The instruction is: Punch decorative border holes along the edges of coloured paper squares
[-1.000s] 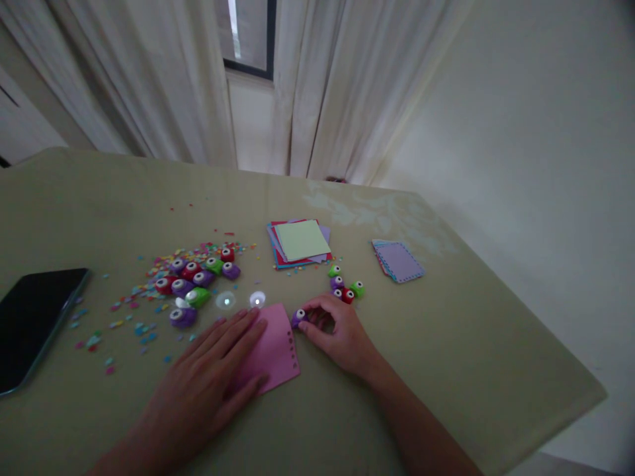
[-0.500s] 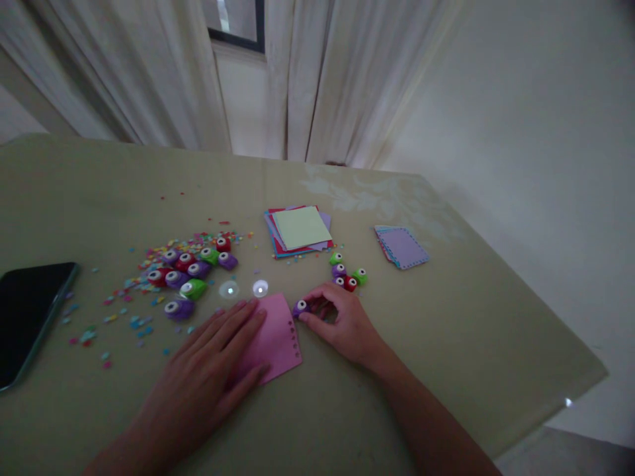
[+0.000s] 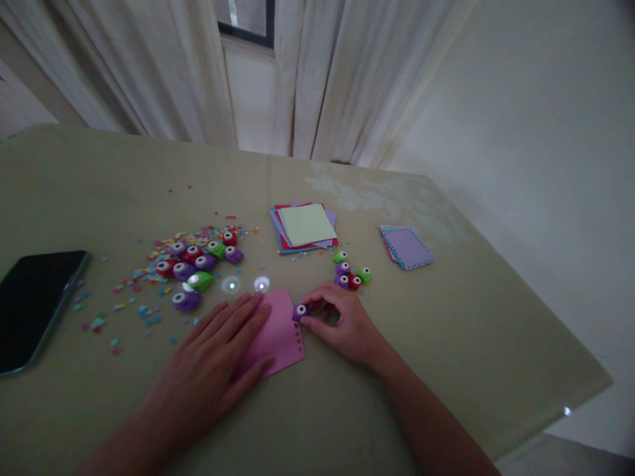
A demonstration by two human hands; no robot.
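My left hand (image 3: 218,350) lies flat, fingers spread, pressing down a pink paper square (image 3: 280,330) on the table (image 3: 446,317). A row of punched holes runs along the paper's right edge. My right hand (image 3: 342,320) pinches a small purple paper punch (image 3: 299,311) that sits on that right edge, near the upper corner. Several more small punches (image 3: 352,272), green, purple and red, stand just beyond my right hand.
A cluster of coloured punches (image 3: 196,264) lies amid scattered paper confetti at the left. A dark phone (image 3: 34,304) rests at the far left. A stack of coloured paper squares (image 3: 305,226) and a small pile of punched sheets (image 3: 407,247) lie further back. Curtains hang behind.
The purple punch in my right hand has slid left onto the pink paper's right edge. My left hand stays flat on the paper. The camera view shifted slightly.
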